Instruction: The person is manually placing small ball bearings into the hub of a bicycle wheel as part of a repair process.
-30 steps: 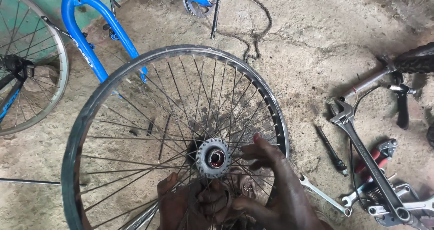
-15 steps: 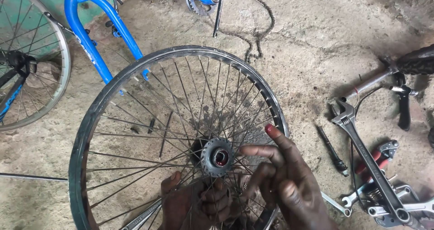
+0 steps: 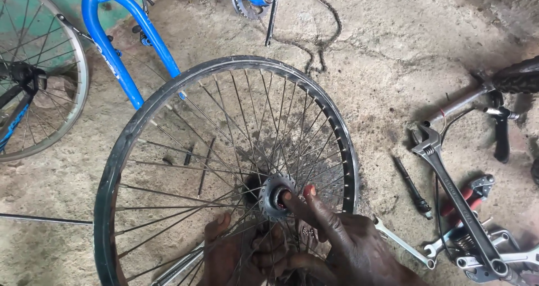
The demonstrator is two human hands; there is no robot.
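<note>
Two hands on one wheel point(image 3: 224, 168), both at the bottom of the view. Wheel lies w/ its rim flat-ish toward me on the concrete floor point(image 3: 393, 67), hub point(image 3: 275, 196) just right of centre, axle pointing up at the camera, so the long axis runs straight toward my face, not sideways. My right hand point(image 3: 342, 246) is on top of the spokes, coming in from lower right; index fingertip point(image 3: 289, 199) is pressed at the hub opening, thumb tip beside it at the hub's right edge, other fingers curled loosely, nothing gripped that I can see. My left hand point(image 3: 236, 258) sits under/behind the spokes below the hub, fingers bent around the lower side, prob. steadying the hub from beneath, but spokes cover it so can't tell if it's clamped on anything. Right hand is the nearer one to the hub mouth; hub lies up and left of that palm. Hub shell is the only cup-like thing here: dark inside w/ a reddish ring, contents too small to make out. A few small shiny bits show near my right knuckles, can't say what. Off to the right on the floor, well apart from the wheel: big adjustable wrench point(image 3: 455, 201), red-handled pliers point(image 3: 469, 193), a flat spanner point(image 3: 401, 242) just beside the rim. Blue bike frame point(image 3: 120, 50) up left, second wheel point(image 3: 39, 78) at far left.
</note>
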